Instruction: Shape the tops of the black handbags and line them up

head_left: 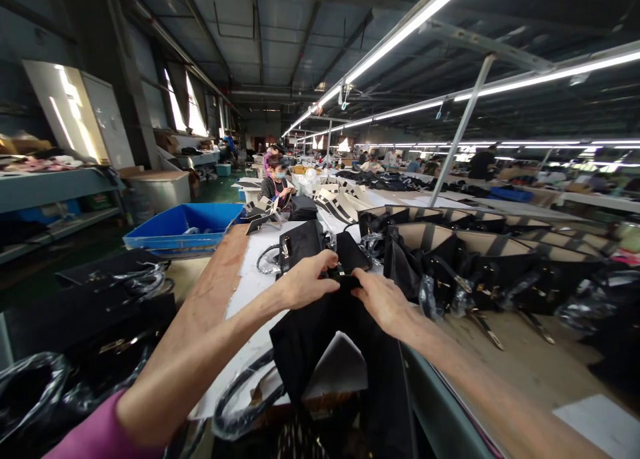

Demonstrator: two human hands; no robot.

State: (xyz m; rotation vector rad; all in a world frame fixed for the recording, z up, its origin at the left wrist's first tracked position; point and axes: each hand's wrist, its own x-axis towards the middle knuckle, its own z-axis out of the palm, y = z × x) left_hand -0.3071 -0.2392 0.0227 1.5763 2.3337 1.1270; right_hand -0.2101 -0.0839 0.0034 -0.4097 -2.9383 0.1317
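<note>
In the head view, a black handbag [295, 346] stands in front of me on the table, with a pale sheet showing in its middle. My left hand [313, 280] has thumb and fingers at the far upper edge of this bag, beside a small metal piece. Across from it, my right hand [384, 302] grips the same edge with bent fingers; its fingertips are partly hidden. A plastic-wrapped handle [245, 409] hangs toward me at the bag's left. Just beyond my hands lies another black bag [303, 242] with gold-coloured hardware.
Several open black bags [480, 266] with beige linings stand in rows at the right. More wrapped black bags [95, 319] lie at the left. A blue bin [185, 222] is beyond the wooden table edge [215, 286]. A masked person [275, 186] sits farther along the table.
</note>
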